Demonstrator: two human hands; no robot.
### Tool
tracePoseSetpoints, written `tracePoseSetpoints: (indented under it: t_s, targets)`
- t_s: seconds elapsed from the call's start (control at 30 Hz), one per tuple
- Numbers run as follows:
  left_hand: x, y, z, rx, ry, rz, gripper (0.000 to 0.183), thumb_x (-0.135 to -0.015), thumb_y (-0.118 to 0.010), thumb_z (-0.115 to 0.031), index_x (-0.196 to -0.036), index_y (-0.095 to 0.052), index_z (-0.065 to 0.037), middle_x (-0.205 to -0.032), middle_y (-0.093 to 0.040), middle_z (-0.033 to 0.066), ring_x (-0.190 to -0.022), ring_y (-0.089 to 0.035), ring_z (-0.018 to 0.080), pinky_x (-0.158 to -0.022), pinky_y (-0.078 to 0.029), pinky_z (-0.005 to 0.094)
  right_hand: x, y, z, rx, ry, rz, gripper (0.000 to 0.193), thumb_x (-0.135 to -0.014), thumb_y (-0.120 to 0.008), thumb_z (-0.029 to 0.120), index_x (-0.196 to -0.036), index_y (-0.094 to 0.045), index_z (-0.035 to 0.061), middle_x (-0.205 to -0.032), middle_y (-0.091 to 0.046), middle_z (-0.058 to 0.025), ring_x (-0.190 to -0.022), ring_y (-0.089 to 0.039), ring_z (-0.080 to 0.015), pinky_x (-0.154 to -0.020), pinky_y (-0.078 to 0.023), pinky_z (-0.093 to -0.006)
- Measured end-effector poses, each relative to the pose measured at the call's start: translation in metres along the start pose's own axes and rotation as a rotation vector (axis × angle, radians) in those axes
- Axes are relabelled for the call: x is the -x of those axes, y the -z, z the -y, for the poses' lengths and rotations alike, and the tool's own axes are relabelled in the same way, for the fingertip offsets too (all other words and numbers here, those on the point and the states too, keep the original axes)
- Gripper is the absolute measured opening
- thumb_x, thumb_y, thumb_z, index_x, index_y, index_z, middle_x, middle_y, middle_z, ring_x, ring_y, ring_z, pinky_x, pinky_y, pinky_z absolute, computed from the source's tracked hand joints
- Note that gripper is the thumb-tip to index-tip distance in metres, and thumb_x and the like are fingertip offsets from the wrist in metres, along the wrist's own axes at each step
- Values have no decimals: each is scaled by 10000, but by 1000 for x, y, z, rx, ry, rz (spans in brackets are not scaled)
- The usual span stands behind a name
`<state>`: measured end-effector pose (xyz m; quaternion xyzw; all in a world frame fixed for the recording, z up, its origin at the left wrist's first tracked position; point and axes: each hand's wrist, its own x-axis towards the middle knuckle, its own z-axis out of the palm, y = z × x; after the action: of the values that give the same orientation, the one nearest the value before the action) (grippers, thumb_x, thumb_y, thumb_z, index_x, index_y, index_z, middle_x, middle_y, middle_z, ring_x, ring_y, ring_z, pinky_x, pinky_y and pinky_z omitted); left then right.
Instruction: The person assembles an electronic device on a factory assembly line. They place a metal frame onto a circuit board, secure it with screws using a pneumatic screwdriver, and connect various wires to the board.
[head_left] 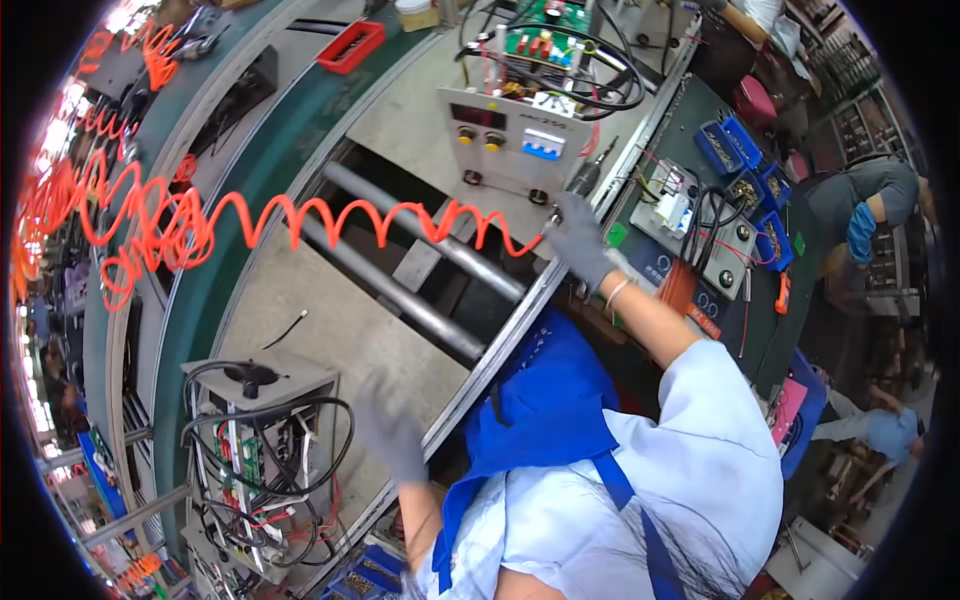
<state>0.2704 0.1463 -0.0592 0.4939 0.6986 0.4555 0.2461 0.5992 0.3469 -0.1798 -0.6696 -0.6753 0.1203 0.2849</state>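
Between the open grey machine chassis with black wire loops [262,450] and the grey control box with yellow knobs [505,135] lies a bare stretch of conveyor board [320,330], open to a hand. The orange coiled air hose [330,220] sags across it (low enough to snag), above two steel rollers [420,270].

A red plastic tray [351,46] lay at the far end of the green conveyor frame [262,170]. Two grey metal rollers [400,285] crossed the gap between the pale conveyor boards. Small blue plastic parts bins [745,170] stood in a row on the dark green worktop [700,110], near a grey switch box with black cables [700,225]. Another person in a grey shirt [865,195] bent over at the far right.
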Motion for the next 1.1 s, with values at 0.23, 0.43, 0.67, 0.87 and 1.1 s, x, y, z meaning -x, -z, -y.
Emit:
tracePoseSetpoints:
  t_s: [0.23, 0.43, 0.67, 0.87, 1.1]
  targets:
    - [-200, -214, 91, -995, -411, 273, 918, -724, -764, -248, -1460, -290, 29, -1535, -269, 234, -1438, -230, 400, -1149, -245, 496, -70, 2, -122, 609, 294, 94, 460, -725, -716, 233, -1163, -639, 117, -1237, -548, -130, -1229, -487, -330, -1070, -326, -485]
    - [-218, -246, -145, -308, -1064, 241, 649, -771, -736, -436, -1271, -546, -69, -1286, -535, 149, -1198, -486, 369, -1049, -334, 509, -85, -25, -132, 673, 303, 269, 212, -759, -647, 185, -961, -703, 150, -1069, -637, -72, -1137, -550, -254, -1035, -341, -455]
    - [-213, -236, -138, -249, -1119, 295, 564, -751, -734, -501, -1157, -617, -128, -1102, -603, 83, -1078, -537, 305, -969, -348, 450, -42, 16, -102, 466, 557, 143, 296, -723, -621, 157, -1018, -619, 123, -1083, -609, -48, -1094, -559, -228, -1046, -326, -445]
    - [-203, -194, -122, -147, -1078, 276, 378, -805, -637, -405, -1052, -648, -120, -1013, -610, 80, -1030, -547, 289, -948, -351, 437, 26, 102, 5, 185, 566, 29, 387, -612, -727, 217, -957, -593, 102, -1071, -594, -83, -1102, -550, -280, -1040, -343, -465]
    - [-174, -133, -86, -74, -914, 365, 333, -749, -653, -268, -1029, -626, -91, -1031, -609, 111, -1031, -546, 337, -914, -405, 464, 90, 147, 94, -7, 420, -241, 460, -615, -776, 355, -909, -591, 52, -903, -594, -132, -848, -588, -342, -753, -465, -433]
